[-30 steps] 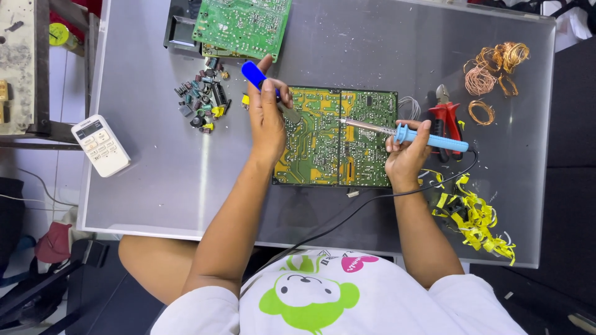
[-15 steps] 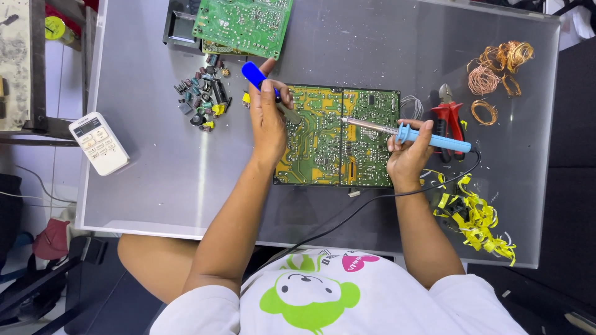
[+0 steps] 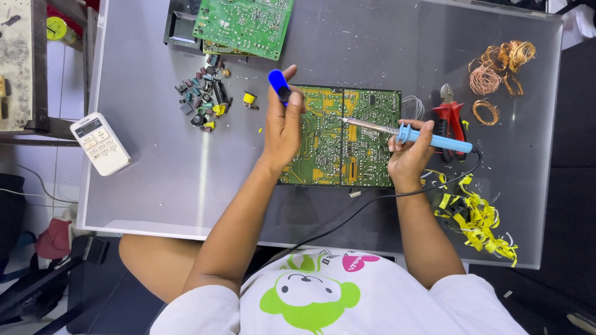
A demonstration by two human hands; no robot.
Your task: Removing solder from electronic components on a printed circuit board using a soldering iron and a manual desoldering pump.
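A green and yellow circuit board (image 3: 347, 152) lies solder side up in the middle of the grey table (image 3: 155, 174). My left hand (image 3: 282, 127) rests on the board's left edge and grips a blue desoldering pump (image 3: 279, 84) that points away from me. My right hand (image 3: 410, 152) holds a blue-handled soldering iron (image 3: 428, 138); its metal tip reaches left and touches the board near its top centre. The iron's black cord (image 3: 372, 201) runs off the table's near edge.
A second green circuit board (image 3: 245, 23) lies at the far edge. Several loose removed components (image 3: 205, 99) sit left of my left hand. A white remote control (image 3: 99, 142) lies at the table's left edge. Red pliers (image 3: 450, 118), copper wire coils (image 3: 500, 68) and yellow tape scraps (image 3: 475, 217) lie right.
My right hand and the soldering iron have shifted slightly, the tip staying on the board's upper middle. My left hand keeps the pump in the same place.
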